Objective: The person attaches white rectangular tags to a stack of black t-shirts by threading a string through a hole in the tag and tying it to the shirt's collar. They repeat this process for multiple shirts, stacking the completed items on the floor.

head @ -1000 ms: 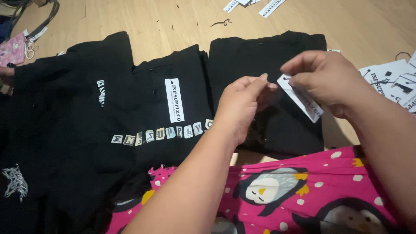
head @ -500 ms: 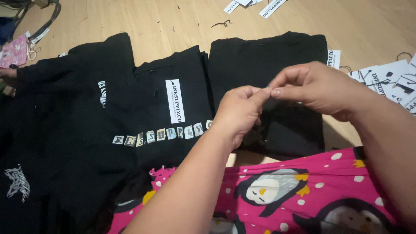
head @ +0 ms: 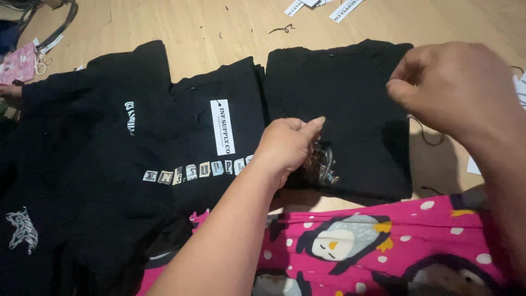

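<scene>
**A:** What lies farthest out at nine o'clock?

**B:** A spread black shirt (head: 82,181) with a pale graphic low on it, on the wooden floor (head: 181,27). Just beside it toward three o'clock sits a folded black shirt (head: 219,109) bearing a white hang tag (head: 222,127) and a row of small letter patches.

**A:** And the left hand?

**B:** The left hand (head: 286,147) sits near centre, fingers curled shut, thumb and forefinger pinched together on the near edge of another folded black shirt (head: 339,109), touching a small print (head: 324,164) at that shirt's six o'clock edge. Whether anything is caught in the pinch, I cannot tell.

**A:** The right hand?

**B:** The right hand (head: 452,87) hovers at three o'clock over that same shirt's far corner, fingers bunched closed; what it grips is hidden. A thin dark string (head: 424,134) trails beneath it. Pink penguin-print fabric (head: 383,246) fills six o'clock.
</scene>
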